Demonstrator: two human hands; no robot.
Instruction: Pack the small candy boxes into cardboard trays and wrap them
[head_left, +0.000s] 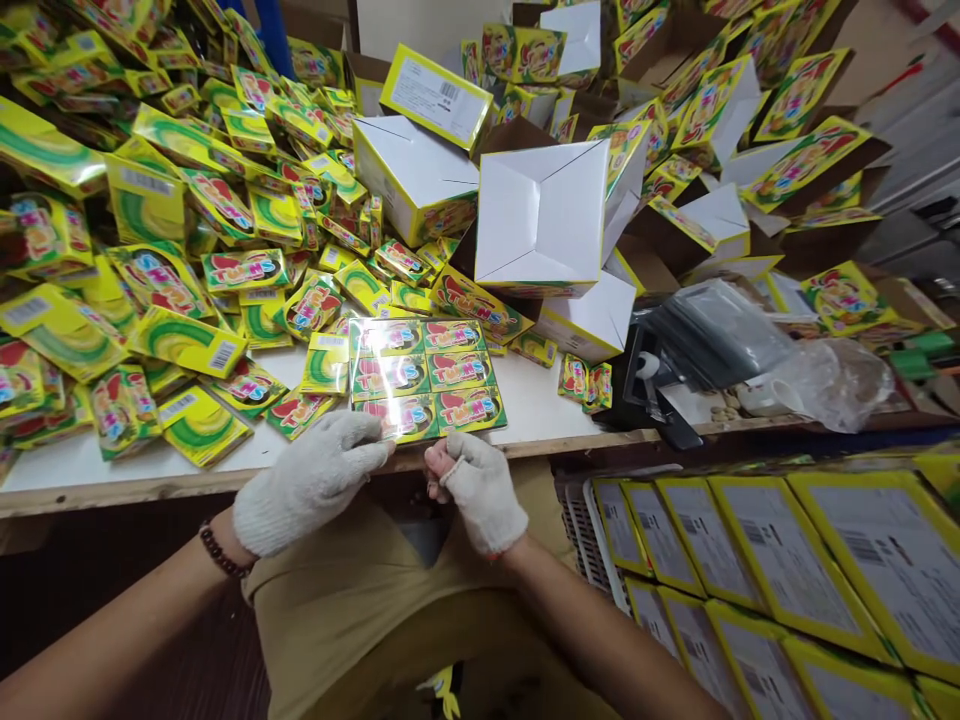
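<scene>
A shiny wrapped pack of several small yellow boxes (426, 378) lies flat at the table's front edge. My left hand (311, 480), in a white knit glove, rests at the pack's near left corner with its fingers curled on the edge. My right hand (474, 487), in a fingerless white glove, is closed just below the pack's near edge, bare fingertips bent in. Whether either hand actually pinches the wrap is unclear.
A big heap of loose small yellow boxes (187, 250) covers the left of the white table (540, 405). Open white-bottomed cartons (541, 215) stack behind. Clear plastic bags (787, 365) lie right. Closed labelled cartons (757, 560) sit low on the right.
</scene>
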